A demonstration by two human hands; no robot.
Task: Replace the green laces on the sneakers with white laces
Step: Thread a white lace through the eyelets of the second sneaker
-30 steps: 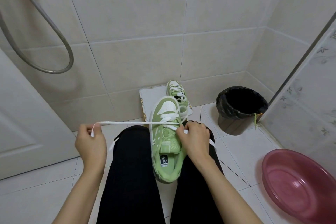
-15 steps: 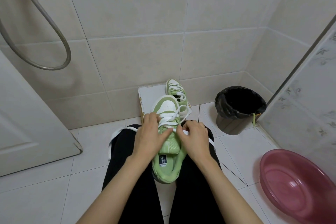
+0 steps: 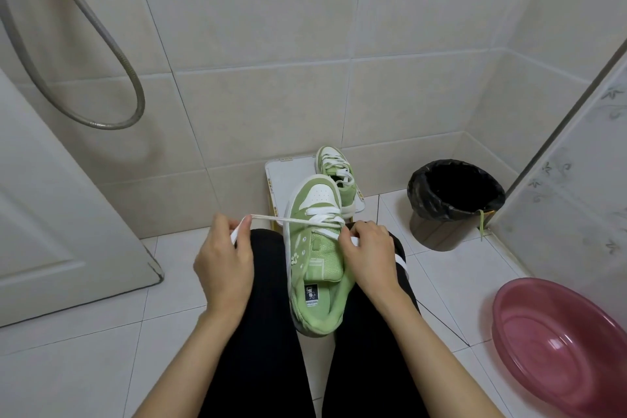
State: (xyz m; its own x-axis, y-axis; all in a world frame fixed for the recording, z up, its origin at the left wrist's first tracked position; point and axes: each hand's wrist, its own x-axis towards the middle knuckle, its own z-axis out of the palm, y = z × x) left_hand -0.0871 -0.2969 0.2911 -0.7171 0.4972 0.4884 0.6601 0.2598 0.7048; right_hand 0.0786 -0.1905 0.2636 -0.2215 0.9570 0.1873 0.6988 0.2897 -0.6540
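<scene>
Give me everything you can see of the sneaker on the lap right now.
The sneaker is light green with a white toe panel, white sole edge, a white flower on its side and a mesh tongue. It lies between the thighs in black trousers, toe pointing away, opening up. A white lace crosses only the eyelets nearest the toe. The left hand pinches the lace, pulled taut leftward; the right hand pinches the lace at the shoe's right edge.

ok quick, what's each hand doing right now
Left hand: pinching the white lace, drawn taut out to its side.
Right hand: pinching the same lace beside the green sneaker.
</scene>
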